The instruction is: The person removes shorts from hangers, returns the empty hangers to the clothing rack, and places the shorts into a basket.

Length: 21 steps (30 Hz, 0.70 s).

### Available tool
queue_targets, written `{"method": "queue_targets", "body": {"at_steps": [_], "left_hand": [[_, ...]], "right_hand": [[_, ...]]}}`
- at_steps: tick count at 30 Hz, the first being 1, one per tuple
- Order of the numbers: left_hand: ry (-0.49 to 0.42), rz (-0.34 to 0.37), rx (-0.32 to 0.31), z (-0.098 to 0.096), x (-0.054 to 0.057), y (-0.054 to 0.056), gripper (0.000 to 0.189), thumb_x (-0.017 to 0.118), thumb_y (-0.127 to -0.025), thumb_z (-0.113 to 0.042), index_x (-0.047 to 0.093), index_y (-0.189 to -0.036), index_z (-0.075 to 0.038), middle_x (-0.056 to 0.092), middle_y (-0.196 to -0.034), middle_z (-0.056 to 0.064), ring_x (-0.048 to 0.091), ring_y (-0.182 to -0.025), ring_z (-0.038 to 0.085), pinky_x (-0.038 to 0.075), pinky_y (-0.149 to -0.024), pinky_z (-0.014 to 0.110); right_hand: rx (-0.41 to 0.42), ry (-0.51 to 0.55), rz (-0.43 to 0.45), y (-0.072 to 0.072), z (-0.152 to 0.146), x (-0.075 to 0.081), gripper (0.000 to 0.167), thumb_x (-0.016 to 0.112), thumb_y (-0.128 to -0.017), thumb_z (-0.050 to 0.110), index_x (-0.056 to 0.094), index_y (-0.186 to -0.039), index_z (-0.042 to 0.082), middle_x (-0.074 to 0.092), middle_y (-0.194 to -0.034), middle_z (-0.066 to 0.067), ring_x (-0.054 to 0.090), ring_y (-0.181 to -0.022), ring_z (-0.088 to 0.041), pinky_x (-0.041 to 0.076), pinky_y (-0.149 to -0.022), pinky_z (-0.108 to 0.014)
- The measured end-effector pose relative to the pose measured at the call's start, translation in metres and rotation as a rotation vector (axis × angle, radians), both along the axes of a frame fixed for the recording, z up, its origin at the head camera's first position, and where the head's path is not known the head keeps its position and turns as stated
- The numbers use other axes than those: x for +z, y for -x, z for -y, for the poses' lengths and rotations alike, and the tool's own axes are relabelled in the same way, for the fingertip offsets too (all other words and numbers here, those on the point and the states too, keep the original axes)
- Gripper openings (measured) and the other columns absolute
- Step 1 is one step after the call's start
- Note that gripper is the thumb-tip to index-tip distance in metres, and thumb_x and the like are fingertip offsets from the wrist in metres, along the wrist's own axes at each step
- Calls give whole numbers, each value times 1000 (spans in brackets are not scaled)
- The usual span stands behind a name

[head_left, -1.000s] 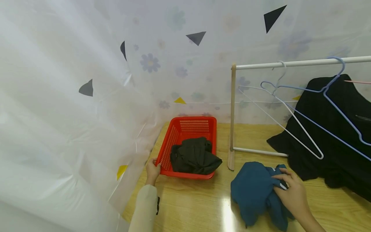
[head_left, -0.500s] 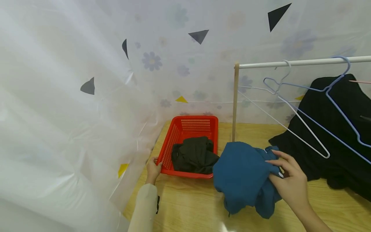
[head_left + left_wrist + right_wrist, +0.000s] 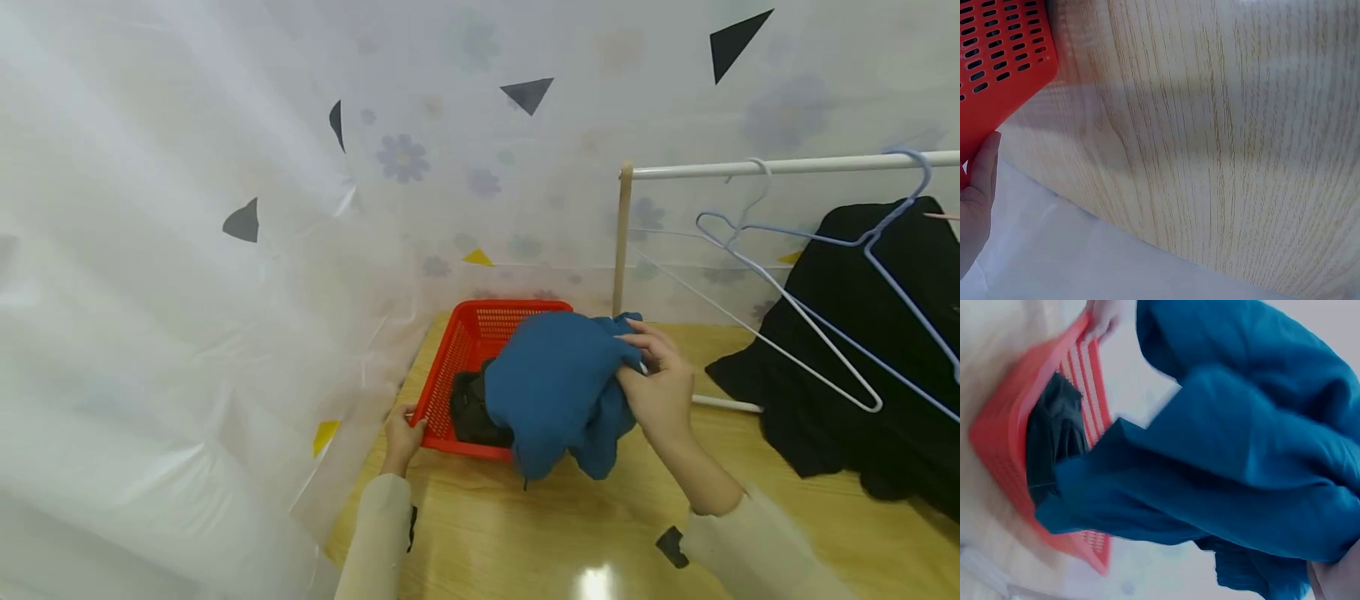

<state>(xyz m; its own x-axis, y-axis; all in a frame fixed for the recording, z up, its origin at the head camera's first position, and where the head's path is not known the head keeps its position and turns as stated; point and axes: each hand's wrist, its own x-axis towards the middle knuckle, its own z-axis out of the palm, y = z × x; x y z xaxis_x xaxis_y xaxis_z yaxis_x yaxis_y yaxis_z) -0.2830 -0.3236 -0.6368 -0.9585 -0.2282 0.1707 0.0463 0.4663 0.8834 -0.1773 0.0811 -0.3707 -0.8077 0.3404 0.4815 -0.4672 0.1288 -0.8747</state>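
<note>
My right hand [image 3: 660, 383] pinches a bunched blue garment [image 3: 558, 379] by its right edge, holding it over the right part of the red plastic basket [image 3: 442, 383]. In the right wrist view the blue garment [image 3: 1229, 450] hangs in loose folds in front of the basket [image 3: 1004, 425]. A dark garment [image 3: 472, 408] lies in the basket, partly hidden behind the blue one. At the basket's near left corner my left hand [image 3: 403, 433] grips the rim. The left wrist view shows the left hand's thumb [image 3: 982, 175] against the red wall.
A rack with a white rail [image 3: 825, 165] stands to the right. From it hang a white hanger [image 3: 817, 337] and a blue hanger [image 3: 847, 242]. A black garment [image 3: 832, 400] lies behind them on the wooden table [image 3: 480, 533]. White sheeting [image 3: 187, 333] borders the left side.
My right hand has lifted the blue garment off the table and carried it leftward to above the basket. The left hand keeps its grip on the rim. The view has shifted slightly.
</note>
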Motion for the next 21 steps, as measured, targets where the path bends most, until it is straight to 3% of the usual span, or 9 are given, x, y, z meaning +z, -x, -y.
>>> {"method": "queue_targets", "body": {"at_steps": [2,4,6,9,11,15,17,18,21], "left_hand": [[9,44,35,-19,36,-16,25,67,-84,-12,61,-106,-3,63,-81,12,63,-67,20,54,-56,28],[31,14,58,-21,34,-17,22,69,-83,-12,60,-102,-5,61,-77,7,61,-64,15,54,-54,24],[71,59,99,-27,49,-23,23,66,-82,0,58,-104,2,61,-80,14,62,-66,20,55,-56,29],[71,-42,40,-2,-4,-4,23,70,-82,-10,59,-101,-3,59,-73,5,58,-59,10,50,-46,23],[35,-41,-9,1,-4,-5,25,69,-83,-14,60,-104,-3,61,-75,8,59,-61,13,50,-48,25],[26,82,34,-4,7,-8,31,67,-84,-12,59,-111,0,63,-82,18,63,-68,25,54,-55,36],[43,37,35,3,-9,1,29,68,-83,-11,59,-109,0,63,-80,16,62,-65,21,53,-51,32],[64,71,68,2,-11,3,31,68,-82,-6,58,-110,2,63,-81,18,63,-66,23,53,-52,33],[65,-23,48,21,-53,23,29,72,-81,-14,60,-105,-4,63,-77,9,60,-61,12,50,-47,24]], "right_hand": [[16,36,-2,15,14,-1,18,58,-75,-18,64,-91,-16,59,-116,-17,59,-99,-6,45,-82,-5],[41,55,-52,29,27,-6,18,57,-75,-19,64,-91,-17,55,-119,-26,58,-106,-20,43,-82,-4],[69,67,-120,40,39,-13,18,56,-74,-21,63,-90,-18,51,-119,-31,52,-112,-35,42,-81,-4],[55,80,-157,51,53,-29,17,57,-73,-22,63,-89,-18,49,-118,-34,47,-114,-42,40,-84,-4],[17,83,-138,58,61,-38,18,57,-72,-21,64,-88,-17,51,-116,-33,48,-113,-42,39,-85,-3],[-67,65,-69,70,75,-56,22,56,-70,-20,68,-88,-13,58,-112,-30,52,-111,-38,42,-87,-8],[-76,43,-31,74,81,-62,24,57,-71,-18,68,-91,-11,59,-114,-29,53,-113,-39,46,-93,-20],[-53,22,-5,75,83,-65,26,57,-72,-17,68,-95,-10,57,-118,-29,51,-116,-40,46,-97,-29],[88,-132,132,76,85,-75,41,61,-78,-7,60,-119,-4,37,-140,-31,34,-130,-46,35,-104,-54]]}}
